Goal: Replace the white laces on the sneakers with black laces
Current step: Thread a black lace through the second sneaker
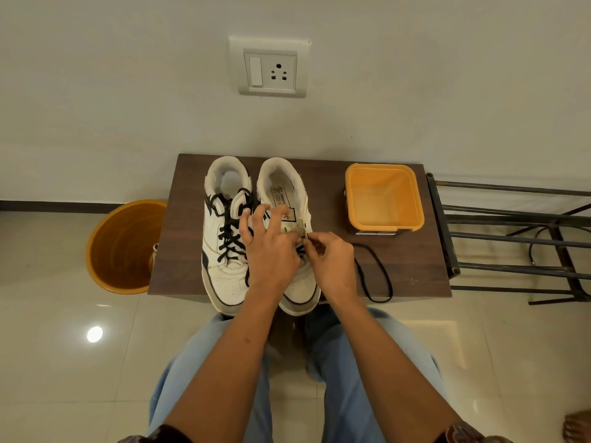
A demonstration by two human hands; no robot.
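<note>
Two white sneakers stand side by side on a small dark wooden table (pixel 412 260), toes toward me. The left sneaker (pixel 224 238) is laced with a black lace. My hands cover the middle of the right sneaker (pixel 281 183). Over its tongue, my left hand (pixel 271 251) rests with the fingers spread and the thumb at the eyelets. Beside the eyelets, my right hand (pixel 329 260) pinches the end of a black lace (pixel 380 276), which trails in a loop across the table to the right. The laced part under my hands is hidden.
An open orange square container (pixel 383 196) stands at the table's back right. An orange bucket (pixel 124 247) stands on the tiled floor to the left. A dark metal rack (pixel 511 238) is at the right. A wall socket (pixel 271 68) is above.
</note>
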